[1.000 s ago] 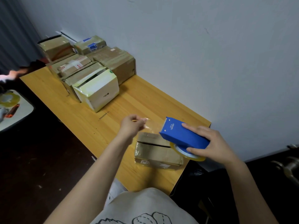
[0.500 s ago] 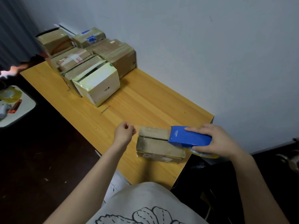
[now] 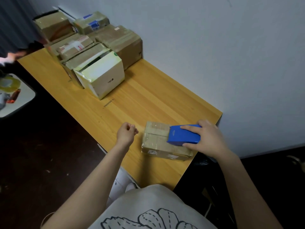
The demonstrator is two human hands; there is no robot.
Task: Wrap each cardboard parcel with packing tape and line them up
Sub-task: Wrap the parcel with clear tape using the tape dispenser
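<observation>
While the right hand [image 3: 207, 140] grips the tape dispenser [image 3: 183, 135] on the parcel [image 3: 156, 144] by the table [image 3: 148, 100] edge, the left hand [image 3: 126, 133] hovers curled, holding nothing, over bare wood.

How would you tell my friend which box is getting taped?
Start at the long wooden table against the wall. The other boxes crowd its far end; this flat brown parcel lies alone at the near end. It is the only one with a blue tape dispenser on top, held by the right hand.
</observation>
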